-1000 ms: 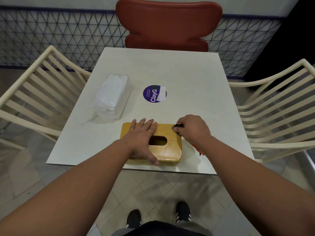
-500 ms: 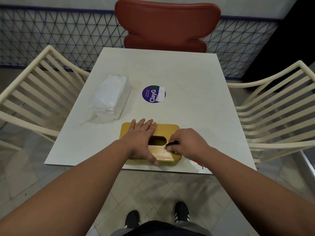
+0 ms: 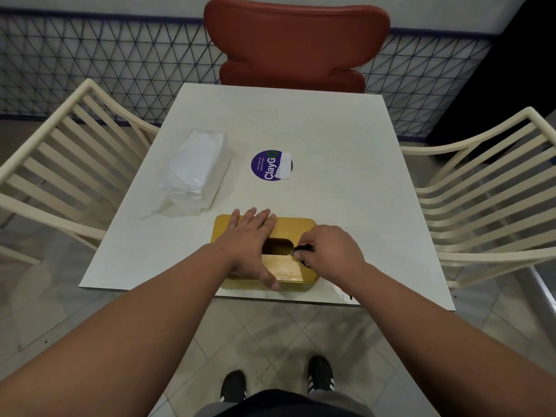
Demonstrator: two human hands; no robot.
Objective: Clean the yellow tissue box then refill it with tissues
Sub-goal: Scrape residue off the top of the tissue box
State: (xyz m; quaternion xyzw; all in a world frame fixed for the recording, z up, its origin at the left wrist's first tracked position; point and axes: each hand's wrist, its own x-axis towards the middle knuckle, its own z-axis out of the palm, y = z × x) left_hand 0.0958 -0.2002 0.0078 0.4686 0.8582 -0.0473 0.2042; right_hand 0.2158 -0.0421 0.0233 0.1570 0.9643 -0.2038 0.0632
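Here left hand (image 3: pixel 248 245) presses flat on yellow tissue box (image 3: pixel 296 228); right hand (image 3: pixel 328 251) grips dark brush (image 3: pixel 302 248).

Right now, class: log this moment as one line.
phase: cleaning | left hand: flat on yellow tissue box | right hand: rubs dark object on lid | tissue pack: untouched

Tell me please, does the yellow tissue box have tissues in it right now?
Seemingly none: the yellow tissue box slot is dark, with no tissue poking out.
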